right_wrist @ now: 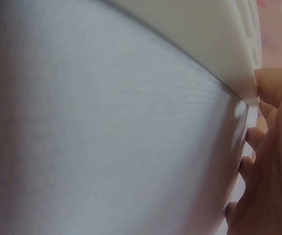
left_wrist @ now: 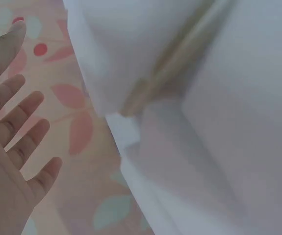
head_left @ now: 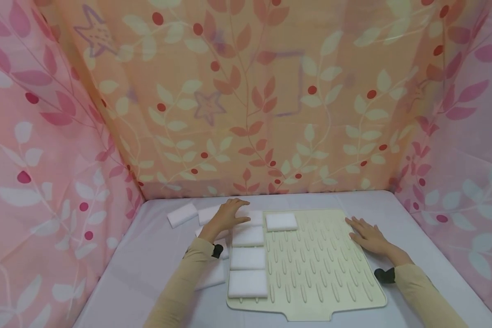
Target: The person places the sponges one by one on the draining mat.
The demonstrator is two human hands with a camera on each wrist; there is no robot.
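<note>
tray (head_left: 311, 264): 1 | white blocks (head_left: 248, 283) on it: 5 | loose blocks (head_left: 182, 215): at least 4 | black wrist cameras (head_left: 385, 275): 2

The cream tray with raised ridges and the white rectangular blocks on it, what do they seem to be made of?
The cream ridged tray: probably moulded plastic or silicone, low sheen, since rim and ridges look continuous. The white rectangular blocks: perhaps foam sponge, matte, from their even faces and square edges.

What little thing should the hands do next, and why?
Probably the left hand should pick up a loose white block left of the tray, ready to go below the lone block in the second column. That hand looks empty, and four blocks already line the first column.
</note>
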